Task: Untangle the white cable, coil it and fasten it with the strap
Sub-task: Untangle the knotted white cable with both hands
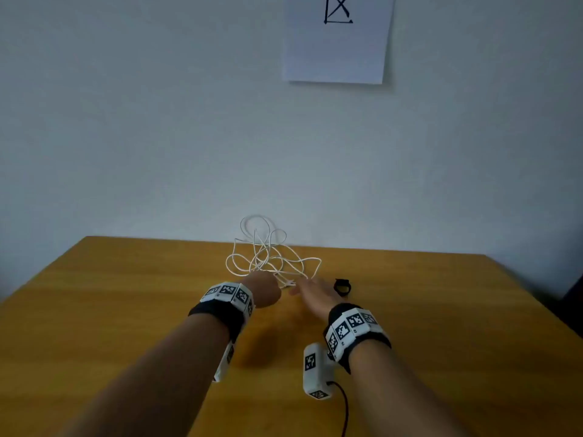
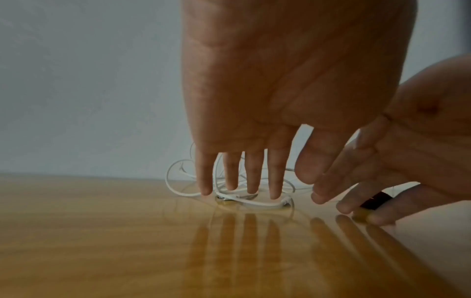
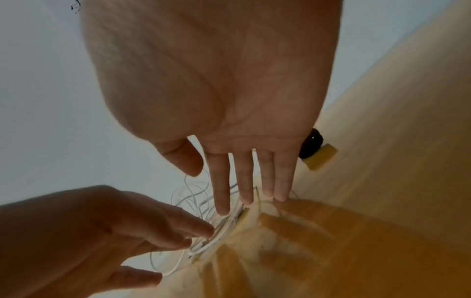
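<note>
A tangled white cable (image 1: 268, 257) lies in loose loops on the wooden table (image 1: 126, 310), near its far edge. My left hand (image 1: 268, 290) reaches its near side. In the left wrist view the left hand's straight fingers (image 2: 275, 181) point down, tips touching the cable's strands (image 2: 254, 204). My right hand (image 1: 307, 291) is open beside it on the right, fingers (image 3: 221, 191) stretched toward the cable (image 3: 221, 236). Neither hand grips anything. A black strap (image 1: 342, 287) lies curled just right of the right hand, and also shows past that hand as the strap (image 3: 311, 145) and behind its fingers as the strap (image 2: 376, 200).
The table's far edge meets a pale wall, where a white sheet (image 1: 337, 39) with a black line drawing hangs. A dark wire (image 1: 345, 411) trails from the right wrist camera toward me. A dark object (image 1: 574, 310) stands at the table's right side.
</note>
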`<state>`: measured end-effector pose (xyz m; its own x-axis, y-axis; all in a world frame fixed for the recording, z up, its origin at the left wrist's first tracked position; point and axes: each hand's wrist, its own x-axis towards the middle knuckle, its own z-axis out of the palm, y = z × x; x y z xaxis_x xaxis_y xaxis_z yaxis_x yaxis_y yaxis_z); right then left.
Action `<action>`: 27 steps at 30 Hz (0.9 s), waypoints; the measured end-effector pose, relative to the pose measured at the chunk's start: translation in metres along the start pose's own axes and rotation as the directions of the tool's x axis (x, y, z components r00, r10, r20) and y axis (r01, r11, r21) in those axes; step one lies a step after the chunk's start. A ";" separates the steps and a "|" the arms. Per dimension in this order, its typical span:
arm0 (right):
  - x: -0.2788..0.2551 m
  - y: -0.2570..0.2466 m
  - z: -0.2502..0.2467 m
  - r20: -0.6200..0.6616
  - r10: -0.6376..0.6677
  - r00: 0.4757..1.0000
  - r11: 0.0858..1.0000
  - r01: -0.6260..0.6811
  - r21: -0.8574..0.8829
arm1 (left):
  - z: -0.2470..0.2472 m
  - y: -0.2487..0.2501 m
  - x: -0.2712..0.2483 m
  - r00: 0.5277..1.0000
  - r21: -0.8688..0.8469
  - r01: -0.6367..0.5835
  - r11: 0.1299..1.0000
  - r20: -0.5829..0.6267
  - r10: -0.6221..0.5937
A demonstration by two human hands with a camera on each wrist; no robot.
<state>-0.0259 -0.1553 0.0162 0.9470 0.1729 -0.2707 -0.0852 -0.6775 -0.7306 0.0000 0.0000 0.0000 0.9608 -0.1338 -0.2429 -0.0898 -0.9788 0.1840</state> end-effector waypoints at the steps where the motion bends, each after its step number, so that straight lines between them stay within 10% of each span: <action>1: 0.003 0.000 0.000 0.018 0.004 1.000 1.000 -0.004 0.000 | 0.001 0.000 0.002 0.999 -0.110 0.035 0.993 -0.020 -0.038; 27: 0.008 0.006 0.001 -0.027 -0.025 0.999 1.000 0.026 0.006 | -0.021 -0.019 -0.031 0.987 -0.361 -0.086 0.929 -0.159 0.029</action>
<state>-0.0194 -0.1574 0.0090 0.9570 0.1704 -0.2349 -0.0630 -0.6682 -0.7413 -0.0222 0.0263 0.0244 0.9872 -0.1360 -0.0828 -0.0710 -0.8418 0.5351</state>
